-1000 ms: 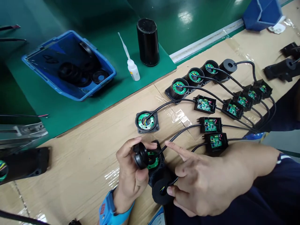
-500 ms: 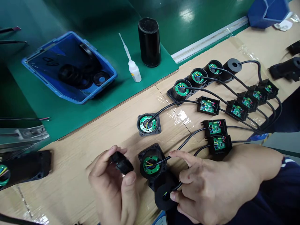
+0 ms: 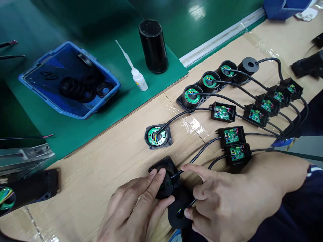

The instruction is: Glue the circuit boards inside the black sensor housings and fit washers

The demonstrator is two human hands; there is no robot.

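Note:
My left hand (image 3: 137, 205) holds a black round cap (image 3: 164, 188) over the mouth of a square-flanged black housing (image 3: 165, 164). Fingertips lie on top of the cap and the thumb is at its near edge, so the circuit board beneath is mostly covered. With its index finger stretched out, my right hand (image 3: 217, 198) touches the black cable (image 3: 176, 174) running into that housing. Its other fingers are curled by a second cable, the thumb at the edge of a black ring-shaped cover (image 3: 178, 216) with coloured wires showing in its hole.
Open black boxes with green boards (image 3: 237, 153) lie beside my right wrist. Another flanged housing (image 3: 156, 136) sits farther up, and several stand in a row (image 3: 209, 80) behind. On the green mat are a blue bin (image 3: 27, 79), a white dropper bottle (image 3: 139, 80) and a black cylinder (image 3: 154, 50).
My left hand has moved right with the black cap, from beside the housing to over its mouth. My right hand has stayed nearly in place; the view has shifted slightly.

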